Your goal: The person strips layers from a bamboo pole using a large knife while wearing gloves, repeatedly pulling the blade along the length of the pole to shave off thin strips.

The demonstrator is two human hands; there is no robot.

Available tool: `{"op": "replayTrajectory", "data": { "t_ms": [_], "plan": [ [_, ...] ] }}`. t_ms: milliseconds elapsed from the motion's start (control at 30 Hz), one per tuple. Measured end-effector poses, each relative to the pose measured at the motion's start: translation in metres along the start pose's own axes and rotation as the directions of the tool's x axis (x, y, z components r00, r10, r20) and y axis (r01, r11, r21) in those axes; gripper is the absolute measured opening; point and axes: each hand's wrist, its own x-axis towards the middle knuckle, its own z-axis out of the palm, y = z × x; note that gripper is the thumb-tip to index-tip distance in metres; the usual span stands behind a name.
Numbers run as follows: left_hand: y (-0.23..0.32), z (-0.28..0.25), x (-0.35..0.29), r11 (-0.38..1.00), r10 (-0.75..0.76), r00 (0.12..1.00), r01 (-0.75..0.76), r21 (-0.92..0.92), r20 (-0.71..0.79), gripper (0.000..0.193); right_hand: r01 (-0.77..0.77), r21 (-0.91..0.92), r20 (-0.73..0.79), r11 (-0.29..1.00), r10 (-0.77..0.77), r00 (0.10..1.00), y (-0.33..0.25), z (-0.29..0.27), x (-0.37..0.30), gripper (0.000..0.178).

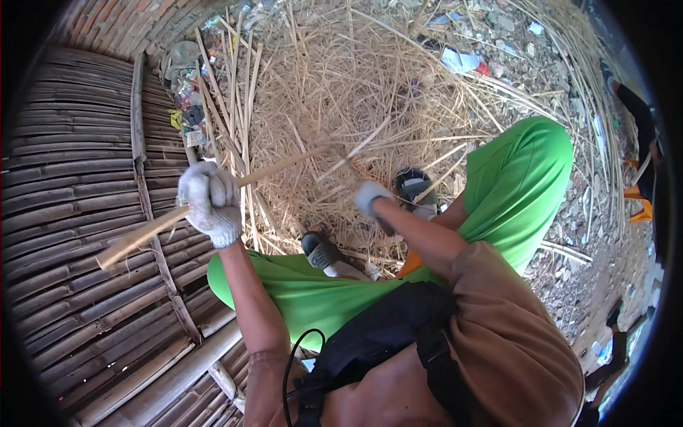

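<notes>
My left hand, in a whitish knitted glove, is wrapped round a long bamboo strip. The strip slants from the lower left up to the middle, with its far end near my other hand. My right hand, also gloved, is closed on a narrow blade-like tool. A dark handle end pokes out below the fist; the thin part above it is smeared by motion, so its exact kind is unclear. Its tip lies close to the strip's far end. Under both hands spreads a heap of pale bamboo shavings.
A bamboo-slat wall stands close on the left, below brickwork. Long split strips lie beside it. My shoes rest among shavings. Rubble and litter cover the right. Another person's dark-clothed leg and an orange stool are at the far right.
</notes>
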Motion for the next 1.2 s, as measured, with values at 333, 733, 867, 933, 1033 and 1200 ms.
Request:
{"op": "replayTrajectory", "data": {
  "t_ms": [333,733,867,933,1033,1200],
  "plan": [
    [0.024,-0.022,-0.016,0.998,-0.027,1.000,0.027,0.059,0.007,0.023,0.027,0.285,-0.075,0.958,-0.006,0.997,-0.135,-0.065,-0.030,0.042],
    [0.029,-0.023,-0.024,0.982,-0.135,0.991,0.136,0.129,-0.017,0.038,0.041,0.313,0.013,0.949,-0.048,0.999,-0.151,-0.106,-0.039,0.039],
    [0.019,-0.022,-0.008,0.997,-0.074,0.995,0.073,0.020,0.061,0.026,-0.001,0.209,-0.073,0.978,0.017,0.997,-0.050,-0.020,-0.006,0.036],
    [0.009,-0.025,0.000,0.999,-0.018,0.998,0.020,-0.034,0.065,0.025,-0.192,0.234,0.052,0.953,0.185,0.981,-0.013,-0.009,0.005,0.035],
    [0.004,-0.034,0.007,0.998,0.011,0.993,-0.018,-0.065,-0.114,0.026,-0.009,-0.032,0.128,0.999,0.013,0.992,-0.027,-0.017,0.011,0.038],
    [0.024,-0.054,0.001,0.998,0.059,0.978,-0.061,-0.005,-0.200,0.022,0.106,0.228,-0.172,0.968,-0.067,0.983,-0.152,-0.062,-0.039,0.034]
  ]
}}
